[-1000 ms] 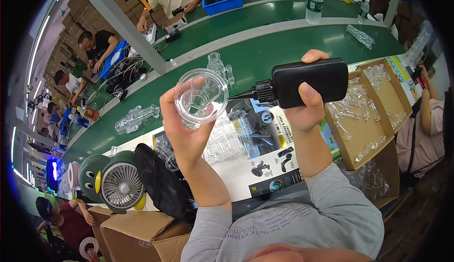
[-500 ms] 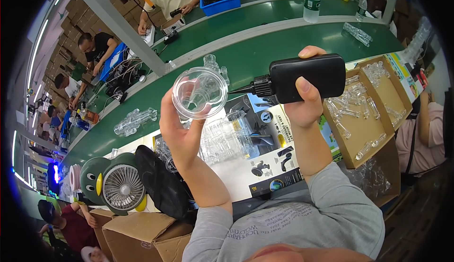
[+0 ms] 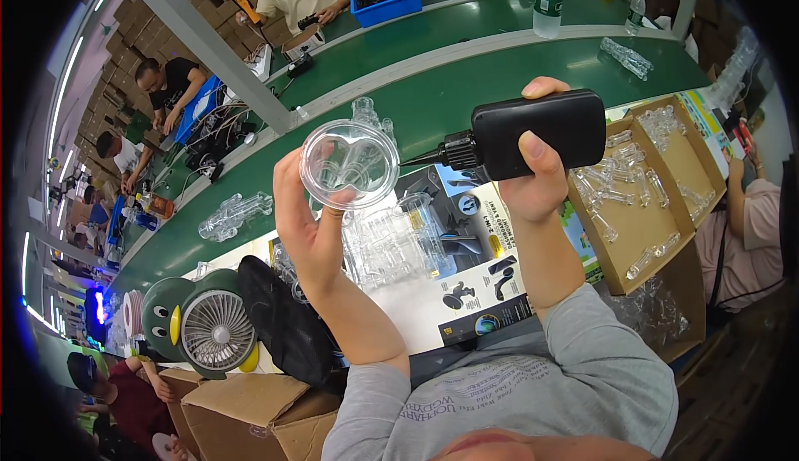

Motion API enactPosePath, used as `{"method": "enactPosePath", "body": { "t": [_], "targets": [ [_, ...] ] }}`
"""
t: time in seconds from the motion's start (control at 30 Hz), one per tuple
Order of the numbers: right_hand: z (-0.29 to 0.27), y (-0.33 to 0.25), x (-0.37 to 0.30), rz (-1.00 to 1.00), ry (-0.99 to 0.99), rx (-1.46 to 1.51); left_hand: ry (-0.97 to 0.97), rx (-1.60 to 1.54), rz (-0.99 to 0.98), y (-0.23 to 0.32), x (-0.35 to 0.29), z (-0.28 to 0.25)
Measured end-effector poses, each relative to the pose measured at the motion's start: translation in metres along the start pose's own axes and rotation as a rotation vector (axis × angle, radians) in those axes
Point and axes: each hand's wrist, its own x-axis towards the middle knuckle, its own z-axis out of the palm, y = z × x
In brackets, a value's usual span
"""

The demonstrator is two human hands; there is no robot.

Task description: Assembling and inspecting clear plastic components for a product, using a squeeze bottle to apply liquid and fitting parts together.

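Observation:
A clear round plastic piece with a wide rim (image 3: pixel 350 164) is gripped in my left hand (image 3: pixel 310 224), its open face toward me and rounded tubes showing inside. My right hand (image 3: pixel 539 174) is closed around a black squeeze bottle (image 3: pixel 537 135) held on its side. The bottle's thin pointed nozzle (image 3: pixel 422 159) points left, its tip at the right edge of the clear piece's rim; whether it touches I cannot tell. Below my hands, several clear plastic parts (image 3: pixel 391 245) lie on a printed cardboard sheet (image 3: pixel 416 315). Another clear figure-like part (image 3: pixel 235 216) lies to the left.
On the right, a cardboard tray (image 3: pixel 620 274) holds several small clear tubes. A green penguin-shaped fan (image 3: pixel 200 328) and a black cloth item (image 3: pixel 283 319) stand at the left. Across the green bench (image 3: pixel 466 66) are a water bottle (image 3: pixel 548 3) and a blue bin (image 3: pixel 387 2). Other people work beyond.
My left hand has turned the clear piece slightly, so its inner tubes show at another angle. The bottle in my right hand has shifted a little up and left.

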Motion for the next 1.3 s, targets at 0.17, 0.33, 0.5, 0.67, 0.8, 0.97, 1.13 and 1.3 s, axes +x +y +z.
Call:
{"method": "enactPosePath", "body": {
  "t": [0.17, 0.33, 0.5, 0.67, 0.8, 0.97, 1.13, 1.3],
  "targets": [
    [0.0029, 0.0011, 0.0004, 0.002, -0.011, -0.003, -0.025, -0.014, -0.031, -0.0040, -0.0003, -0.0053],
    [-0.0002, 0.0028, 0.0025, -0.005, -0.015, 0.016, -0.021, -0.147, -0.057, -0.0048, -0.0020, -0.0021],
    [0.0002, 0.0029, 0.0027, -0.012, 0.002, 0.028, -0.061, -0.144, -0.043, -0.0056, -0.0037, -0.0024],
    [0.0014, 0.0017, 0.0030, -0.015, 0.016, 0.040, -0.115, -0.201, -0.070, -0.0036, -0.0059, -0.0035],
    [-0.0002, 0.0008, 0.0029, -0.003, 0.002, 0.038, -0.160, -0.264, -0.101, -0.0025, -0.0052, -0.0026],
    [-0.0031, 0.0015, 0.0027, 0.031, -0.012, 0.037, -0.165, -0.234, -0.114, -0.0076, -0.0074, -0.0059],
    [-0.0004, 0.0013, 0.0017, -0.013, 0.002, -0.009, -0.192, -0.193, -0.129, -0.0071, -0.0071, -0.0070],
    [-0.0012, 0.0016, -0.0001, -0.055, -0.014, -0.082, -0.021, -0.237, -0.089, -0.0018, -0.0009, -0.0025]
  ]
}}
